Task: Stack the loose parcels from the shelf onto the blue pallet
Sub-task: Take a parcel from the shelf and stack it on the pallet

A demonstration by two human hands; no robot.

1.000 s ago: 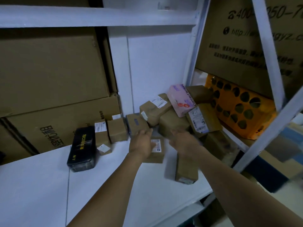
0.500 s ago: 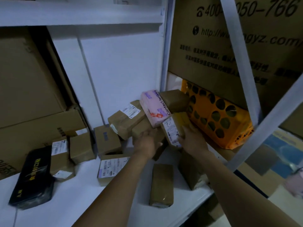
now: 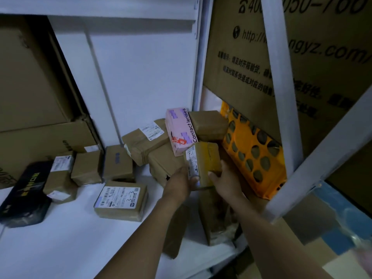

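Parcel: small brown cardboard parcel with white label (image 3: 205, 158) at pile in right rear of white shelf (image 3: 70, 238), under pink rectangular carton (image 3: 178, 129) marked "Contact lenses", just beside orange perforated plastic crate (image 3: 253, 158). Hands: left hand (image 3: 179, 183) grips label side; right hand (image 3: 224, 177) grips opposite side, fingers curled round parcel.

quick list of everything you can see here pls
held parcel: one, brown with white label, front of the pile
brown parcels: about nine more, brown, scattered and piled on the shelf
pink box: one, pink, leaning atop the pile
black package: one, black with yellow print, shelf's left
orange crate: one, orange with holes, right of the pile
large cartons: at least three, brown, left and right
shelf: one, white, under the parcels
left hand: grips the held parcel's left side
right hand: grips its right side
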